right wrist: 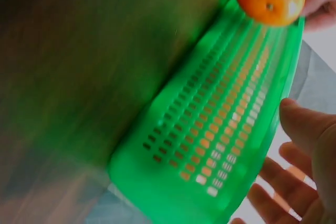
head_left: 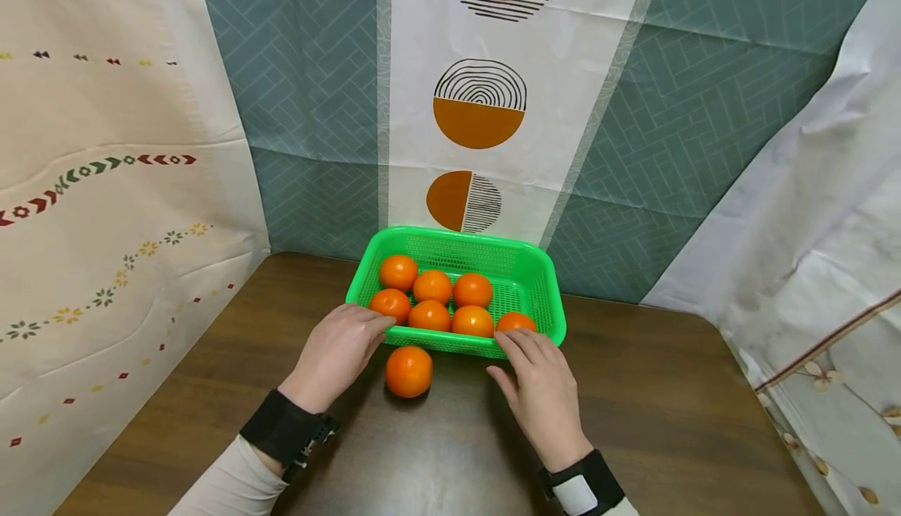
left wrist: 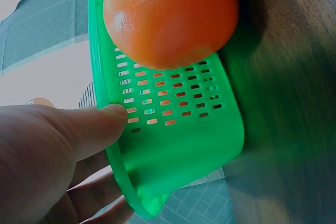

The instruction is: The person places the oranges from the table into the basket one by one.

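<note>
Now, head view: left hand [head_left: 336,353] at 7 o'clock of the basket [head_left: 535,277], fingers straight, thumb tip pressing the near rim, apparently steadying it. Loose orange [head_left: 409,370] sits on the table [head_left: 669,422] at 6 o'clock, just outside the near wall, between both hands. Basket's long axis runs left-right; seven oranges inside, mostly toward its left end. Right hand [head_left: 542,387] at 5 o'clock, fingers relaxed and apart, tips over the rim by the nearest fruit, gripping nothing.
</note>
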Motion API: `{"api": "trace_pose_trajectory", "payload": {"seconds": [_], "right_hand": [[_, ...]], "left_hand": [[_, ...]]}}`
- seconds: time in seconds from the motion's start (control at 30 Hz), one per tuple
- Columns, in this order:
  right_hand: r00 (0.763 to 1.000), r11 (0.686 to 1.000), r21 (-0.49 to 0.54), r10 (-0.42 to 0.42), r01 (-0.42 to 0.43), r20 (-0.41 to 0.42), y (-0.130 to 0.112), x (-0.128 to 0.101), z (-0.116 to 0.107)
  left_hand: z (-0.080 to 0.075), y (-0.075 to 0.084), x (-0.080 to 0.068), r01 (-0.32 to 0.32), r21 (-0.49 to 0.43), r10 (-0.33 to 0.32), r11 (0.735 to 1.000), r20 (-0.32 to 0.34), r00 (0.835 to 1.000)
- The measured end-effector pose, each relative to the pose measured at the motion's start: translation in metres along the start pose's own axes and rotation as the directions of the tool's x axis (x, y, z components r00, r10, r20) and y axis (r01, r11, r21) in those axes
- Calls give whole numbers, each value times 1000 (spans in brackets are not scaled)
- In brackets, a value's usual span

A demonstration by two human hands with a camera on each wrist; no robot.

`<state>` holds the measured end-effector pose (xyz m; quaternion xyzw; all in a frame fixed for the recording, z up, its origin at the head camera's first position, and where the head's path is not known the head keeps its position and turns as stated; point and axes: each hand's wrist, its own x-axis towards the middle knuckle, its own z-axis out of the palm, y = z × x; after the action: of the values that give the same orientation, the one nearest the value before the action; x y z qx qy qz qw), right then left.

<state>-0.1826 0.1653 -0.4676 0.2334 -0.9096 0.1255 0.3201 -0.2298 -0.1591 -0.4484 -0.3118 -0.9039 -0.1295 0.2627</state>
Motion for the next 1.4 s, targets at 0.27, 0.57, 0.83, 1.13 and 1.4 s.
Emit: {"api": "trace_pose_trajectory", "payload": {"seconds": [0.27,0.57,0.83,1.13,1.4], "right_hand": [[978,973,105,-208,207,-11,-25,2,13],[936,931,187,-336,313,104,-50,6,28],[908,923,181,-373,341,190,-62,12,46],[893,919,161,-388,359,228,-69,20,50],[895,926,159,-373,343,244,-72,27,51]], "left_hand": [[-1,0,0,7,7,-7,1000,7,1000],[-1,0,1,16,18,-17,1000,25,1000],[0,-1,-1,28,25,-28,999,32,999],[2,-1,0,26,33,-27,999,40,999],[-1,0,0,20,25,-20,999,33,999]]}}
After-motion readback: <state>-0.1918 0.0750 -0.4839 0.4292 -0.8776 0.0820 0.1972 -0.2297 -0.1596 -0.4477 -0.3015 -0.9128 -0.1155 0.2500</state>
